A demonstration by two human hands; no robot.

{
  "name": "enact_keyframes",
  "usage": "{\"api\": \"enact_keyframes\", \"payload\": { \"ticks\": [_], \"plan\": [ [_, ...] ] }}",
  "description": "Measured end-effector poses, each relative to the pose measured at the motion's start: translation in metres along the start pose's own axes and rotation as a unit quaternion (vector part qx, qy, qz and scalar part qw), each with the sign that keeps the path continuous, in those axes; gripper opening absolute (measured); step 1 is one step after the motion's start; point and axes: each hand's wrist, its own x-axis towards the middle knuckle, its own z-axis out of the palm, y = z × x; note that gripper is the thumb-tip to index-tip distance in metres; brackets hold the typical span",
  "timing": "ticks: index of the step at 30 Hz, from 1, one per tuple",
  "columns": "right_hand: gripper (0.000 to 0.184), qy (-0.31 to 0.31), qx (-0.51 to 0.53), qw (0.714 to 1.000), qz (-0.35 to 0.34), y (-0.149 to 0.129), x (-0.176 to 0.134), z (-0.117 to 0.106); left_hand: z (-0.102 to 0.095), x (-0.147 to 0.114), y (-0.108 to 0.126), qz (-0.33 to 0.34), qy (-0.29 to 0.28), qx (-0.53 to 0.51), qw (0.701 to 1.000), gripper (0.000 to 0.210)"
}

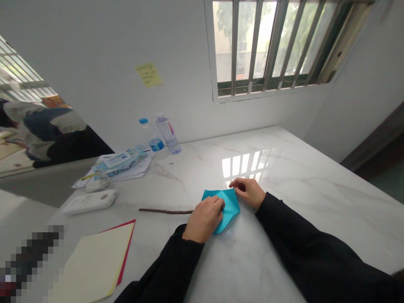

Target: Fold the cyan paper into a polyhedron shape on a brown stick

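Note:
A bright blue sheet of paper (231, 203) with creases and angled edges lies on the marble-patterned table. My left hand (205, 216) is closed over its left part, fingers curled down onto the paper. From under that hand a thin brown stick (166, 211) runs out to the left, flat along the table; its other end is hidden by my fingers. At the paper's upper right corner, my right hand (250, 192) pinches the edge between thumb and forefinger.
Cream and red paper sheets (97, 261) lie at the front left. Behind them are a white device (90, 202), a wipes packet (121, 162) on papers, and two plastic bottles (168, 134) by the wall. A barred window (265, 46) is above; a person (53, 126) shows at far left.

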Motion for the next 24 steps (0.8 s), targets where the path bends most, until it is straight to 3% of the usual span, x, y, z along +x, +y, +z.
{"api": "enact_keyframes", "payload": {
  "ticks": [24],
  "plan": [
    [0.023,-0.013,0.001,1.0,0.005,-0.0027,-0.0001,-0.0036,0.0028,0.0015,-0.0023,0.009,0.027,-0.041,0.999,0.019]
  ]
}}
